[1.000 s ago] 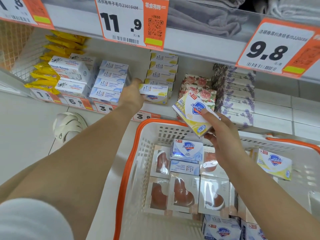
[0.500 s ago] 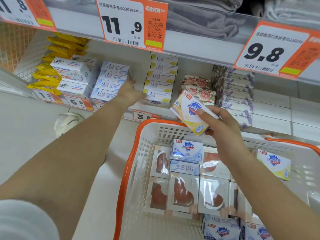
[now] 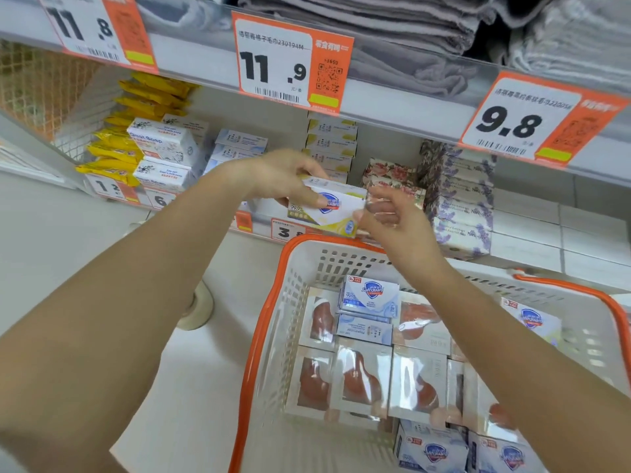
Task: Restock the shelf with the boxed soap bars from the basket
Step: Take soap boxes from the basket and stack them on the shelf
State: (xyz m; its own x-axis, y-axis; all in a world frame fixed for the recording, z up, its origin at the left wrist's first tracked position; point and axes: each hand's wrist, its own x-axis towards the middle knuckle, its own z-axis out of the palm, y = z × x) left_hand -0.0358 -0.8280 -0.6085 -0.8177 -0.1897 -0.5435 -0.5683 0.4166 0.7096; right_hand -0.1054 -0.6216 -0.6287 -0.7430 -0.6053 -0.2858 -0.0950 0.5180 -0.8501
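A white and yellow boxed soap bar (image 3: 336, 208) is held in front of the lower shelf, just above the basket's far rim. My left hand (image 3: 283, 179) grips its left half, thumb on the printed face. My right hand (image 3: 392, 216) pinches its right end with the fingertips. Behind them on the shelf stands a stack of matching yellow soap boxes (image 3: 329, 145), with a blue stack (image 3: 239, 145) to its left. The white basket with an orange rim (image 3: 259, 319) holds blue soap boxes (image 3: 370, 295), another yellow one (image 3: 532, 319) and several windowed boxes of brown soap (image 3: 358, 377).
Floral soap boxes (image 3: 389, 172) and lavender ones (image 3: 461, 206) fill the shelf to the right. White goat soap boxes (image 3: 164, 145) and yellow packs (image 3: 112, 151) stand to the left. The upper shelf edge carries price tags (image 3: 290, 59) and grey towels (image 3: 392, 29).
My left hand has come back from the shelf stack to the right and taken hold of the yellow soap box. My right hand has carried the box up and leftward.
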